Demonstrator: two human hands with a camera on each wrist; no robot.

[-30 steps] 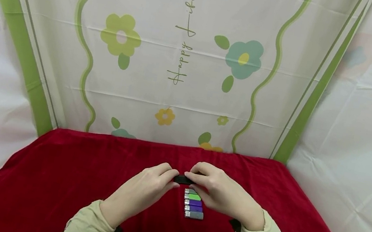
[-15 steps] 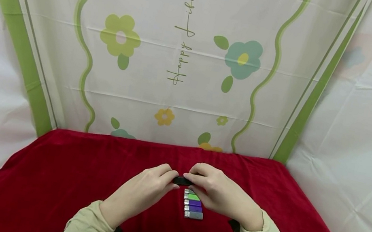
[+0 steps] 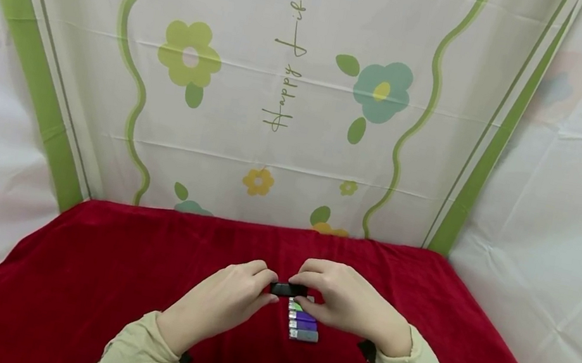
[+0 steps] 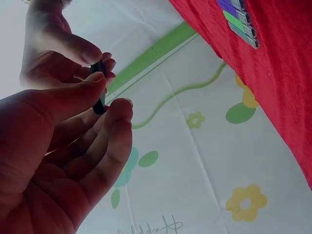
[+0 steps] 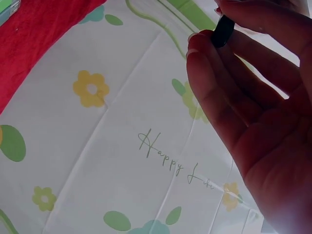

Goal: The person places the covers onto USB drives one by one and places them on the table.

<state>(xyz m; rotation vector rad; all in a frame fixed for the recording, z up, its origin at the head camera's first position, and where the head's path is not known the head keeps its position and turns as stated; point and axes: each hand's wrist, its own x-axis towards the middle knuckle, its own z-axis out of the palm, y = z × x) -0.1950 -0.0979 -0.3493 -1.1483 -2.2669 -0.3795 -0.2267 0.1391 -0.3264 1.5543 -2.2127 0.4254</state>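
Observation:
In front of me, my left hand (image 3: pixel 229 292) and right hand (image 3: pixel 347 297) hold a small flat black stick (image 3: pixel 282 289) between them, level in the head view. My left thumb and fingertips pinch its left end. The right end is between my right thumb and fingers, which hide it. In the left wrist view the black stick (image 4: pixel 99 87) shows between both sets of fingertips; the right wrist view shows its black end (image 5: pixel 223 31). Just below in the head view lies a row of several short sticks with silver metal ends, including a purple stick (image 3: pixel 306 317) and a grey stick (image 3: pixel 305 336).
A red cloth (image 3: pixel 124 282) covers the table, with the row of sticks lying on it. White curtains with printed flowers stand behind (image 3: pixel 230 133) and at both sides. My sleeves (image 3: pixel 141 349) reach in from the front edge.
Both hands and the black stick have moved slightly down in the head view, toward the row. My right fingers now cover more of the green stick. The lower sticks have not moved.

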